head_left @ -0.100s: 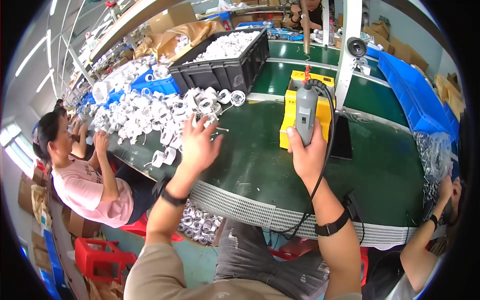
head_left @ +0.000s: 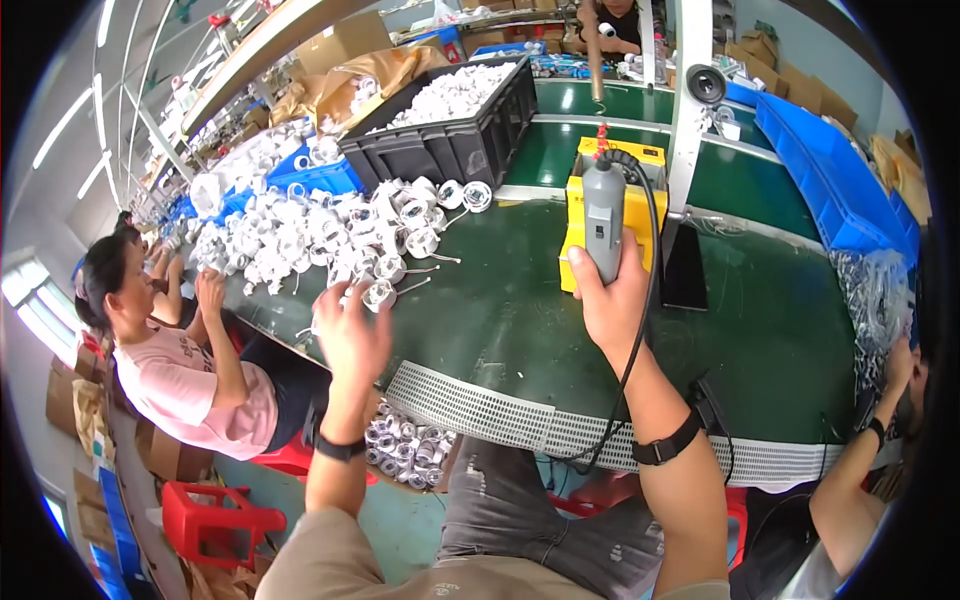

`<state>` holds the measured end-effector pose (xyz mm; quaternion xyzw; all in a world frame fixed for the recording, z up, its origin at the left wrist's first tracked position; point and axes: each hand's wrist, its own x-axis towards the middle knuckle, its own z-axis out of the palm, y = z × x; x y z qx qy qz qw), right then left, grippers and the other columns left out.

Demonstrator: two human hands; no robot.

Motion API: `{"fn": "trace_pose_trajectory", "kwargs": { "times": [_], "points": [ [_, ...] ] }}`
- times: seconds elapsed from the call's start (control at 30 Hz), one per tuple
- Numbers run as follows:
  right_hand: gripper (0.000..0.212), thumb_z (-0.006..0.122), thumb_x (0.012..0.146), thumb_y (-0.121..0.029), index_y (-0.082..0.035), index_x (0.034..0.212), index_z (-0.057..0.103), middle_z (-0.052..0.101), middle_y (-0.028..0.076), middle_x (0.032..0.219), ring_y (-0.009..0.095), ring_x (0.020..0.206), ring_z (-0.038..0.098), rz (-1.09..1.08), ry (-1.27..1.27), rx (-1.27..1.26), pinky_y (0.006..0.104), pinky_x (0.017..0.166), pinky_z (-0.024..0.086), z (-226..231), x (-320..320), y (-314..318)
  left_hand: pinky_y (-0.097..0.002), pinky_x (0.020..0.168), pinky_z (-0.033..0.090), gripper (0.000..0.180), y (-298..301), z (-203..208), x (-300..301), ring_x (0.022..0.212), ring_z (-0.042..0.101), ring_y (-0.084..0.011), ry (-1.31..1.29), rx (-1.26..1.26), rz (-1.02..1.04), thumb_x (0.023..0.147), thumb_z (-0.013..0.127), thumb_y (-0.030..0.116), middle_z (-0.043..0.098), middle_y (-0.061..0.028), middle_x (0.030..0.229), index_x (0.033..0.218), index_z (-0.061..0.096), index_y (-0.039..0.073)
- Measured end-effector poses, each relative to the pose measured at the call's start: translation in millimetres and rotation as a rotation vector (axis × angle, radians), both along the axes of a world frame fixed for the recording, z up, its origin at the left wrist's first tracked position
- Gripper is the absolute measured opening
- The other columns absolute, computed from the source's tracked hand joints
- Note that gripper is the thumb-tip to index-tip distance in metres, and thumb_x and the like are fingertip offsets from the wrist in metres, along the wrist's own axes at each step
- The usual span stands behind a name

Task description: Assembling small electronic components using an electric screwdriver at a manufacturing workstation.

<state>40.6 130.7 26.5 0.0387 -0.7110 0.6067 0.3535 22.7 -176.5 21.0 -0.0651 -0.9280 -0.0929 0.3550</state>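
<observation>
In my right hand is a grey electric screwdriver, gripped around its lower body with the thumb along the side. A black cable runs from its top, where a red cord also hangs. Directly behind it stands a yellow fixture on the green table. Nearest to my left hand are white round parts with short wires, at the near edge of a large pile. The fingers of that hand are apart and slightly curled, and they partly cover the closest parts.
Behind the pile, a black crate holds many small white pieces. A black flat object lies right of the fixture, by a white post. Blue trays stand at right. Co-workers sit on both sides; a red stool is lower left.
My left hand has moved left and nearer to me, its fingers curling in over the closest white parts. My right hand still holds the screwdriver, almost in the same place.
</observation>
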Motion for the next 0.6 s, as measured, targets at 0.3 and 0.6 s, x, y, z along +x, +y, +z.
{"fn": "trace_pose_trajectory", "kwargs": {
  "times": [0.3,0.6],
  "points": [
    [0.033,0.07,0.085,-0.025,-0.002,0.101,0.051,0.057,0.002,0.072,0.01,0.054,0.054,0.028,0.054,0.028,0.0252,0.048,0.045,1,3,-10,-0.0529,0.101,0.036,0.042,-144,-75,-96,0.119,0.044,-0.0498,-0.12,0.057,0.106,0.089,0.058,0.026,0.048,-0.0337,0.126,0.125,0.053,0.004],
    [0.049,0.072,0.082,-0.032,-0.002,0.116,0.055,0.066,0.016,0.096,0.03,0.088,0.066,-0.069,0.151,-0.008,0.0365,0.077,0.05,-2,-8,-17,-0.0544,0.111,0.021,0.052,-74,-45,-67,0.134,0.027,-0.0459,0.196,-0.005,-0.035,0.085,0.059,0.016,0.032,-0.0288,0.144,0.135,0.047,0.008]
  ]
}}
